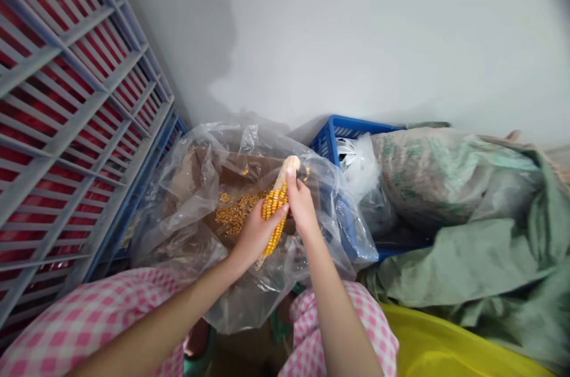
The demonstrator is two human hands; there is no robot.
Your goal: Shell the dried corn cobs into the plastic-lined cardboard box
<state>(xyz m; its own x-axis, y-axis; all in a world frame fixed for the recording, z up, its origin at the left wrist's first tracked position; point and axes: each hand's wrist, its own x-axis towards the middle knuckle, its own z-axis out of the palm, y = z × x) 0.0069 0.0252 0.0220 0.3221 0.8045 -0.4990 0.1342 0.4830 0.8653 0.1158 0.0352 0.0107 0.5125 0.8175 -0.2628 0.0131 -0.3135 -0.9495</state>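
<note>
On the far left stands a stack of grey slatted crates (pixel 66 127) with red showing through the gaps. Just right of them, a clear plastic bag (pixel 187 211) lies open over brown cardboard, with loose kernels (pixel 236 214) scattered inside. Over it, the left hand (pixel 253 234) is wrapped around the lower half of a corn cob (pixel 275 211), which tilts with its bare tip pointing far. The right hand (pixel 303 208) grips the cob's upper part, thumb pressed to the kernels. Further right sits a blue crate (pixel 338 127), then green woven sacks (pixel 445 175), and a yellow tub (pixel 445 347) at the near right.
</note>
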